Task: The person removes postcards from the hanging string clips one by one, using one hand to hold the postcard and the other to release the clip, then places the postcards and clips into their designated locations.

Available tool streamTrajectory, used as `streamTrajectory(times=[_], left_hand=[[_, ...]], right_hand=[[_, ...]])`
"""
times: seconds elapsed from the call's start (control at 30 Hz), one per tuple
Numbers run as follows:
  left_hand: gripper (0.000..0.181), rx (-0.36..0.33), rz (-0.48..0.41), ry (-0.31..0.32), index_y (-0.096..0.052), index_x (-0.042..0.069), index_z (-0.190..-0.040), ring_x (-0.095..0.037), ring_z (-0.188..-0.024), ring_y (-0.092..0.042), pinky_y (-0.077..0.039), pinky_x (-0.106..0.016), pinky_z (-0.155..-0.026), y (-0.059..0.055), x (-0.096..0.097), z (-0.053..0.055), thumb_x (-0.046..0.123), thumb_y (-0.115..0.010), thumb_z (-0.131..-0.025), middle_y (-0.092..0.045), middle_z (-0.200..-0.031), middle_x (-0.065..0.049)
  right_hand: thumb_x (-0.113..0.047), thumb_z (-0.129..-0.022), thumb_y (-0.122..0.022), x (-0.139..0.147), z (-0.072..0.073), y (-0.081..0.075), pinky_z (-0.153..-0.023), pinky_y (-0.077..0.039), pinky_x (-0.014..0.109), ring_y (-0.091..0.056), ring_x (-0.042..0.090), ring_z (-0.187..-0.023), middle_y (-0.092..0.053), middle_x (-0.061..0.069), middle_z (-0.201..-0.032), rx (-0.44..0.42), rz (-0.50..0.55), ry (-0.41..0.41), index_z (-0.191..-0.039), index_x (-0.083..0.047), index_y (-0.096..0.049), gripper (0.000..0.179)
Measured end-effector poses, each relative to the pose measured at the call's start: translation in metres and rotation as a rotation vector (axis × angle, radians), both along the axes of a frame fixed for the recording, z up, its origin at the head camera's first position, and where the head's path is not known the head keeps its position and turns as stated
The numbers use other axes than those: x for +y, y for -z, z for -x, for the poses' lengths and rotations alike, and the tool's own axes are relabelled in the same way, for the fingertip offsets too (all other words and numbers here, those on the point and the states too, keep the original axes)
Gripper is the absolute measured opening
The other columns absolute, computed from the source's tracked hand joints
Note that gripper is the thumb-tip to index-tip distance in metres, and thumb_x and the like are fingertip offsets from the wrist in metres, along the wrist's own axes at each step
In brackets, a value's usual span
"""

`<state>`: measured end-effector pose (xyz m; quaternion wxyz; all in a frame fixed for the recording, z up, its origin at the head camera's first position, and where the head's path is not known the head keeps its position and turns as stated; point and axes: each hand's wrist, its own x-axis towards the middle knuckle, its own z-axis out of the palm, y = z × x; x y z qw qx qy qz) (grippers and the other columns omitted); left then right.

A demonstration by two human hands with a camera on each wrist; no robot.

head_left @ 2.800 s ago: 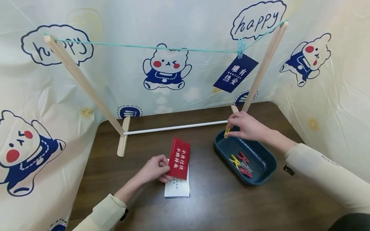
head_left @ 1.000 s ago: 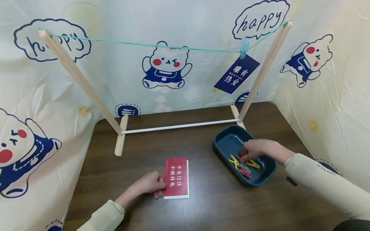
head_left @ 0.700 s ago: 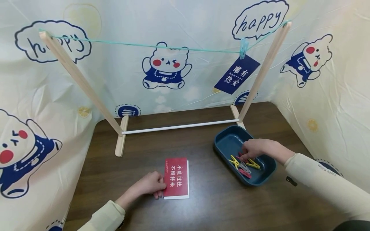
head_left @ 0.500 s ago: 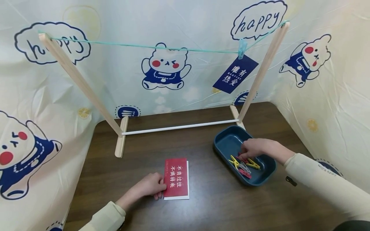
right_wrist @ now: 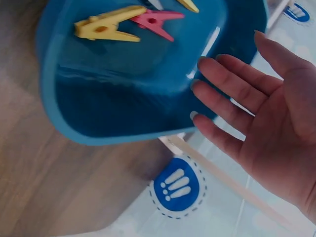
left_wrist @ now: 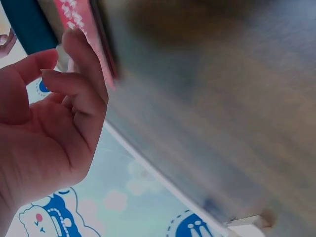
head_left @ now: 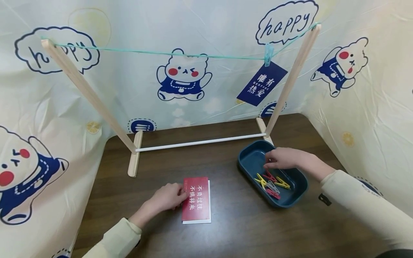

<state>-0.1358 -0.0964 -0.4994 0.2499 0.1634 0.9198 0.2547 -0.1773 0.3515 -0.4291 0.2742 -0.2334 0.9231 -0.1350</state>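
Observation:
My left hand [head_left: 167,197] is at the left edge of a red card [head_left: 195,208] with white lettering, its fingertips overlapping that edge. In the left wrist view the thumb and fingers curve loosely with a gap between them. The red card lies on a white card [head_left: 196,221], which shows only as a strip along the bottom and right. My right hand [head_left: 284,158] hovers over the blue plastic tray [head_left: 242,167]; the right wrist view shows its fingers spread and nothing held. Several clothespins lie in the tray: yellow [head_left: 282,183], red [head_left: 270,176] and grey [head_left: 273,187] ones.
A wooden stand [head_left: 90,96] with a white crossbar [head_left: 200,142] spans the table's back. On its green string [head_left: 145,52], a light-blue clothespin [head_left: 268,55] holds a dark-blue card [head_left: 262,84] at the right. Printed sheeting [head_left: 135,82] surrounds the table [head_left: 242,233].
The red card, lifted in my left hand before, now lies on the white one. The yellow clothespin my right hand pinched is in the tray. Both hands have just shifted slightly toward the back.

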Motion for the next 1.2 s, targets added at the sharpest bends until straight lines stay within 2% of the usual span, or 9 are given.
streamTrajectory(times=[0.13, 0.3, 0.47, 0.57, 0.77, 0.93, 1.03, 1.2], left_hand=[[0.024, 0.095, -0.014, -0.007, -0.06, 0.014, -0.081, -0.015, -0.051, -0.052, -0.04, -0.027, -0.049, -0.006, 0.011, 0.009, 0.024, -0.072, -0.098, -0.054, -0.06, 0.001], [0.014, 0.198, -0.057, 0.002, -0.066, 0.013, -0.095, -0.013, -0.054, -0.053, -0.046, -0.027, -0.052, -0.012, 0.026, 0.02, 0.023, -0.075, -0.096, -0.057, -0.066, 0.003], [0.012, 0.322, -0.149, 0.05, -0.069, 0.012, -0.101, -0.009, -0.062, -0.055, -0.051, -0.026, -0.058, -0.021, 0.042, 0.033, 0.021, -0.075, -0.096, -0.063, -0.077, 0.005], [0.01, 0.393, -0.204, 0.086, -0.069, 0.013, -0.103, -0.008, -0.068, -0.057, -0.053, -0.026, -0.063, -0.028, 0.052, 0.044, 0.021, -0.073, -0.097, -0.065, -0.082, 0.005], [0.008, 0.495, -0.287, 0.144, -0.07, 0.012, -0.104, -0.01, -0.075, -0.061, -0.054, -0.03, -0.069, -0.043, 0.073, 0.07, 0.019, -0.071, -0.099, -0.067, -0.086, 0.004], [0.012, 0.51, -0.4, 0.152, -0.07, 0.009, -0.107, -0.015, -0.08, -0.062, -0.056, -0.033, -0.075, -0.058, 0.091, 0.091, 0.017, -0.072, -0.099, -0.069, -0.092, -0.002], [0.015, 0.491, -0.474, 0.143, -0.07, 0.008, -0.111, -0.017, -0.084, -0.063, -0.057, -0.035, -0.079, -0.067, 0.103, 0.105, 0.017, -0.072, -0.099, -0.07, -0.098, -0.004], [0.021, 0.484, -0.574, 0.121, -0.07, 0.005, -0.119, -0.019, -0.091, -0.065, -0.058, -0.035, -0.086, -0.074, 0.122, 0.127, 0.017, -0.071, -0.101, -0.073, -0.106, -0.007]], right_hand=[[-0.031, -0.103, -0.067, 0.002, 0.003, -0.012, -0.067, -0.053, 0.027, -0.059, 0.008, -0.073, -0.066, -0.006, -0.085, 0.049, 0.049, 0.004, -0.107, -0.012, -0.072, 0.02], [-0.028, -0.103, -0.067, 0.007, 0.008, -0.032, -0.075, -0.055, 0.031, -0.061, 0.01, -0.08, -0.07, -0.005, -0.091, 0.144, 0.072, 0.032, -0.109, -0.013, -0.073, 0.017], [-0.026, -0.103, -0.068, 0.012, 0.007, -0.058, -0.08, -0.057, 0.037, -0.062, 0.013, -0.086, -0.071, -0.004, -0.096, 0.259, 0.115, 0.082, -0.112, -0.013, -0.075, 0.017], [-0.023, -0.102, -0.069, 0.014, 0.006, -0.077, -0.084, -0.06, 0.041, -0.065, 0.015, -0.092, -0.074, -0.002, -0.104, 0.316, 0.152, 0.084, -0.114, -0.015, -0.076, 0.016], [-0.021, -0.102, -0.069, 0.012, 0.005, -0.11, -0.086, -0.06, 0.042, -0.069, 0.017, -0.097, -0.075, 0.0, -0.111, 0.367, 0.197, 0.068, -0.117, -0.015, -0.075, 0.017], [-0.014, -0.101, -0.068, 0.01, 0.008, -0.131, -0.084, -0.059, 0.037, -0.07, 0.019, -0.098, -0.076, 0.003, -0.111, 0.466, 0.226, 0.063, -0.117, -0.01, -0.075, 0.017], [-0.013, -0.101, -0.068, 0.009, 0.01, -0.147, -0.08, -0.057, 0.033, -0.07, 0.019, -0.095, -0.076, 0.003, -0.109, 0.535, 0.234, 0.068, -0.117, -0.01, -0.074, 0.017], [-0.017, -0.102, -0.068, 0.001, 0.014, -0.185, -0.082, -0.056, 0.04, -0.071, 0.025, -0.099, -0.076, 0.008, -0.111, 0.645, 0.2, 0.089, -0.121, -0.009, -0.073, 0.021]])
